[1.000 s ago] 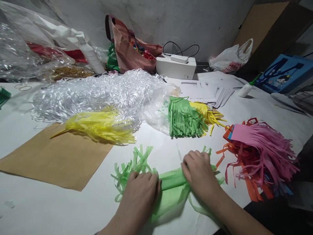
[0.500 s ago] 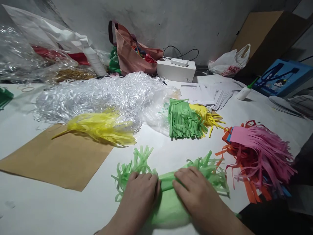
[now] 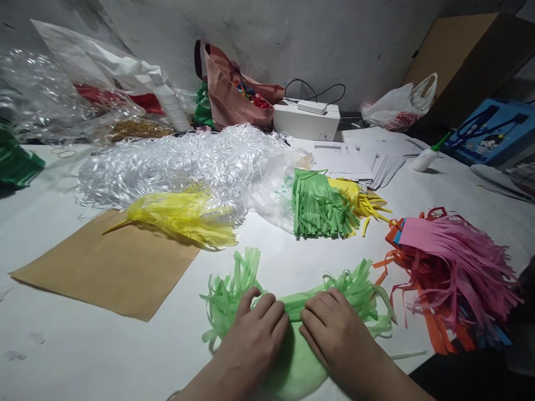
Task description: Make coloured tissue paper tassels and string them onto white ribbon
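Observation:
A light green tissue paper sheet with fringed ends lies on the table right in front of me. Its middle is gathered into a folded or rolled band. Curled over the band's left part is my left hand, closed on the paper. On the right part, my right hand is closed on it too, fingers bent and pressing down. A short stretch of band shows between the hands. Fringe strips spread out beyond each hand; my fingertips and thumbs are partly hidden.
A yellow tassel lies on brown paper. Behind it is a pile of silvery white strands. Green fringe lies ahead, pink fringe to the right. A glue bottle and white box stand farther back.
The view has shifted slightly left. My left hand has moved a little right, closer to my right hand, its fingers more bent. Both hands stay on the green tissue paper.

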Motion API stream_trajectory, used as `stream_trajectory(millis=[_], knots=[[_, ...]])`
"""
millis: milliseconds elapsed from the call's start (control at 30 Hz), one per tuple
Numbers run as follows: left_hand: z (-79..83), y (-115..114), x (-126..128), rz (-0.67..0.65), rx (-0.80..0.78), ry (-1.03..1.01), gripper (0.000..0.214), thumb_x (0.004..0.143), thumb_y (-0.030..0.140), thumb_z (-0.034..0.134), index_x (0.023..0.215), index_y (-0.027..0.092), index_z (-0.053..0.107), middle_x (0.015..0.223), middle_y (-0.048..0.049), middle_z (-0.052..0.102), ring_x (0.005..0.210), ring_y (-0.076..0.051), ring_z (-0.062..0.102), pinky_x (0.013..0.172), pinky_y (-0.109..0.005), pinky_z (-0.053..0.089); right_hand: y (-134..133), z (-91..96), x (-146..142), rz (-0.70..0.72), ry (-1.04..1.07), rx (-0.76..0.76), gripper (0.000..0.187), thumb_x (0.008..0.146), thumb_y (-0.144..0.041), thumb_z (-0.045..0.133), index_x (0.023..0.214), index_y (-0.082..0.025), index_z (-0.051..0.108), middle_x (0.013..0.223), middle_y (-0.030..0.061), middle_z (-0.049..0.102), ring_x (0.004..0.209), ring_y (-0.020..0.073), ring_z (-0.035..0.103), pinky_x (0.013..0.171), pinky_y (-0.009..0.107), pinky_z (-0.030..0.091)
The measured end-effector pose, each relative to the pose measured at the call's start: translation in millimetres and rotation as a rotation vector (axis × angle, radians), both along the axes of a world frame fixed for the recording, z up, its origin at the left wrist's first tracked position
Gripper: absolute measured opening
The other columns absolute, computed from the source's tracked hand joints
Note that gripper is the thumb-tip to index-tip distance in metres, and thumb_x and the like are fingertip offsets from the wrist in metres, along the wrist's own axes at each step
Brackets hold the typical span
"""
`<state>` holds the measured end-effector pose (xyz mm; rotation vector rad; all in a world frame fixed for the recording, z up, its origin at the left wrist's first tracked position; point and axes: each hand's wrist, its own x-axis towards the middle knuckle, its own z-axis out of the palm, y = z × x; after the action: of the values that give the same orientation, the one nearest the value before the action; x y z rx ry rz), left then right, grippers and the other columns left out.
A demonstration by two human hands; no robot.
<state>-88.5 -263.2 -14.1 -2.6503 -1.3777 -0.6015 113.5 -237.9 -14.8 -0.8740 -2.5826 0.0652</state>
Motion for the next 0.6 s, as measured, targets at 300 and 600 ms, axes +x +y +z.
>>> stream_trajectory(millis=[300,600], knots=[[0.0,-4.8,-5.6,-0.040,-0.063,-0.120,0.018,0.089,0.011,0.046,0.088,0.019,0.063,0.086,-0.0041,0.068,0.083,-0.024,0.055,0.093,-0.045,0.031,-3.0,0.4,-1.0,0.034,-0.060,0.120,0.032,0.094,-0.002,0.033,0.082,-0.017,0.058,0.077,0.0041,0.056,0.074,0.0219,0.046,0.093,0.043,0.033],[-2.8,-13.6,-19.6,0.011,-0.141,-0.130,0.022,0.091,0.010,0.045,0.096,0.020,0.063,0.098,-0.0054,0.069,0.093,-0.025,0.057,0.093,-0.043,0.031,-6.5,-13.7,14.8,-0.179,0.097,-0.046,0.021,0.101,-0.009,0.041,0.091,-0.019,0.057,0.090,0.0036,0.060,0.089,0.0216,0.055,0.097,0.044,0.032]])
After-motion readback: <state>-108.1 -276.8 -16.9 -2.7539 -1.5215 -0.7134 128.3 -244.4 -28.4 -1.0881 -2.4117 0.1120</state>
